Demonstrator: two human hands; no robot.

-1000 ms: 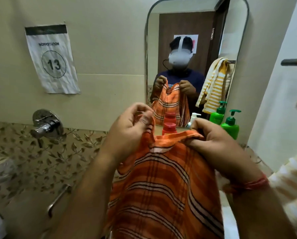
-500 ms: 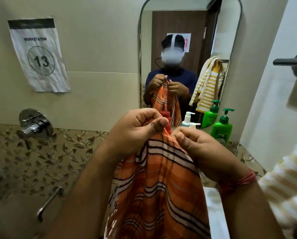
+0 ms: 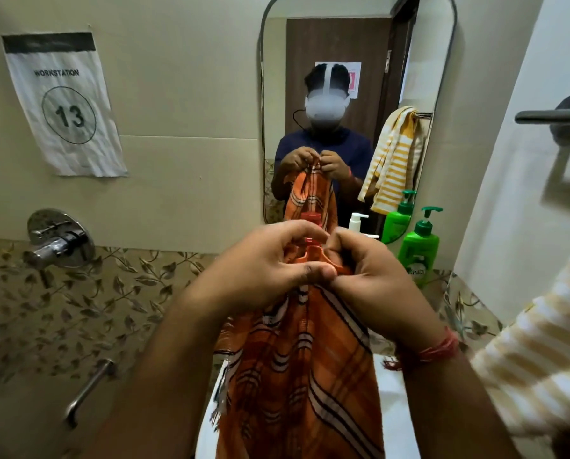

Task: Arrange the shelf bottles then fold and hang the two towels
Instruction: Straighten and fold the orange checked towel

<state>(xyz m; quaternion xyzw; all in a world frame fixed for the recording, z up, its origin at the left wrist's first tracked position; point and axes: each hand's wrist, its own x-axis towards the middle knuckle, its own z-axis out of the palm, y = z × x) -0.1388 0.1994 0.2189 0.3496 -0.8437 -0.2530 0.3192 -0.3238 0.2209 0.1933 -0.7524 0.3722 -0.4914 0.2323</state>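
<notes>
At the centre of the frame the left hand (image 3: 270, 263) and the right hand (image 3: 373, 276) are meeting thumb to thumb, each pinching the gathered top edge of the orange towel (image 3: 296, 369). The towel is a thin woven cloth, checked with white and dark stripes; it is hanging in soft vertical folds to the bottom edge, with a short fringe showing along its left side. A red thread band is circling the right wrist.

Just behind the hands, at centre right, a red-capped bottle (image 3: 310, 216) and a white pump bottle (image 3: 357, 221) are peeking out, mostly hidden. A glossy green pump bottle (image 3: 421, 250) is standing to their right, close to the rounded mirror (image 3: 442, 104); how full any of them is cannot be told.

The striped yellow towel (image 3: 538, 352), thick and soft, is lying at the right edge. A dark towel bar (image 3: 551, 116) is jutting in at upper right with bare wall below it.
</notes>
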